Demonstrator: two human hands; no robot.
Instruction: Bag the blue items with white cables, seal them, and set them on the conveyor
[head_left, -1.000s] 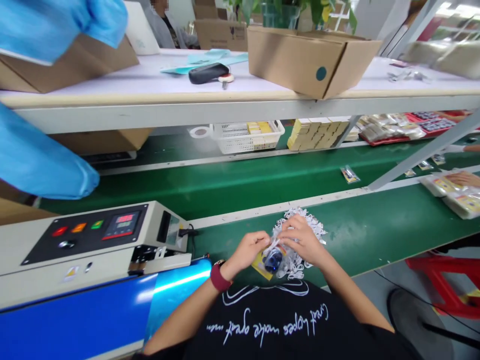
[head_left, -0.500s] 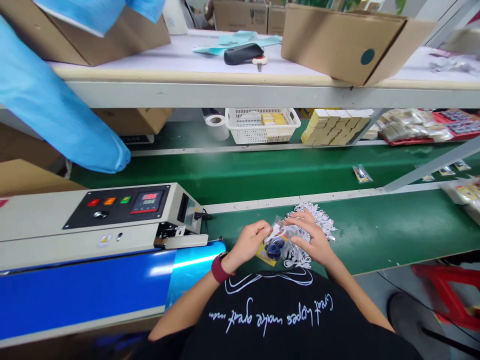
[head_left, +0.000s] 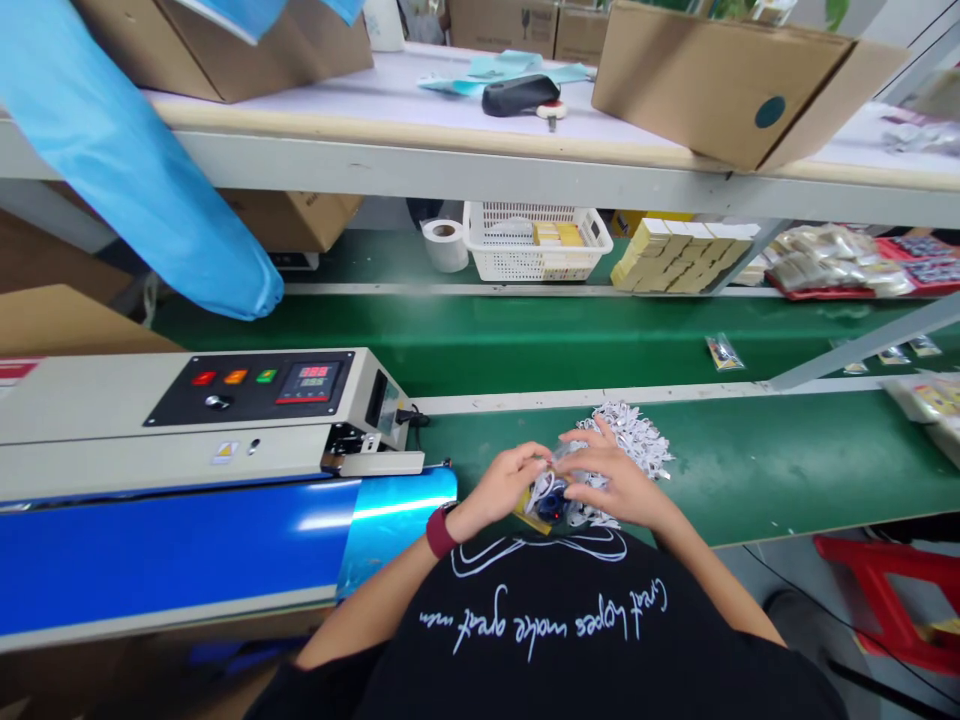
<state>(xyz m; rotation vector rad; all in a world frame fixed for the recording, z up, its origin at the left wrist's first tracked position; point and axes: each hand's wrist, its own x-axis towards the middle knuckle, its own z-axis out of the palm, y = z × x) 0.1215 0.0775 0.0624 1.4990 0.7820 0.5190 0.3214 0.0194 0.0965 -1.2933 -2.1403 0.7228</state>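
Close to my body, a clear plastic bag [head_left: 551,502] holds a dark blue item, a white looped cord and a yellow card. My left hand [head_left: 510,482] pinches the bag's upper left edge, a dark red band around its wrist. Over the bag's upper right side is my right hand [head_left: 611,480], its fingers bent and partly spread, with fingertips at the bag's opening. Behind and under my right hand lies a pile of white cords [head_left: 637,440] on the green work surface [head_left: 735,470].
At the left stands a sealing machine [head_left: 255,400] with a blue belt [head_left: 187,545]. Beyond the green conveyor [head_left: 510,340] are a white basket [head_left: 536,250], a paper roll [head_left: 445,246] and stacked cards [head_left: 682,255]. A shelf edge [head_left: 450,165] crosses above; a red stool [head_left: 885,600] is at right.
My right hand has moved left, closer to my left hand at the bag's opening. The white cord now sits lower, over the dark blue item. The whole view has shifted slightly.
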